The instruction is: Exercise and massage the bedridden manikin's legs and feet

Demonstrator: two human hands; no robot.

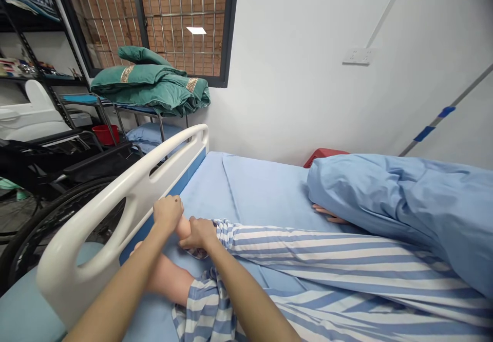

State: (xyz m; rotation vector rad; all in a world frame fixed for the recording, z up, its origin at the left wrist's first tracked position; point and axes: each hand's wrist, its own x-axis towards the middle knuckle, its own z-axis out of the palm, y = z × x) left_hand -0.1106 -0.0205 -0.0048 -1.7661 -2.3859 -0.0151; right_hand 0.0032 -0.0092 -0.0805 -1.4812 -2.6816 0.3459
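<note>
A figure in blue and white striped trousers (316,260) lies on a bed with a light blue sheet (254,188). My left hand (168,211) is closed around the foot (183,226) of the far leg, close to the white footboard (127,198). My right hand (199,232) grips the ankle of that leg at the trouser cuff. The nearer bare foot (165,275) lies below my forearms. A light blue blanket (404,203) covers the upper part of the figure, and a hand (327,212) shows at its edge.
A wheelchair (46,198) stands left of the bed. Folded green quilts (154,82) lie on a rack under a barred window (154,18). Shelves (26,49) line the far left. A red stool (323,155) sits against the white wall behind the bed.
</note>
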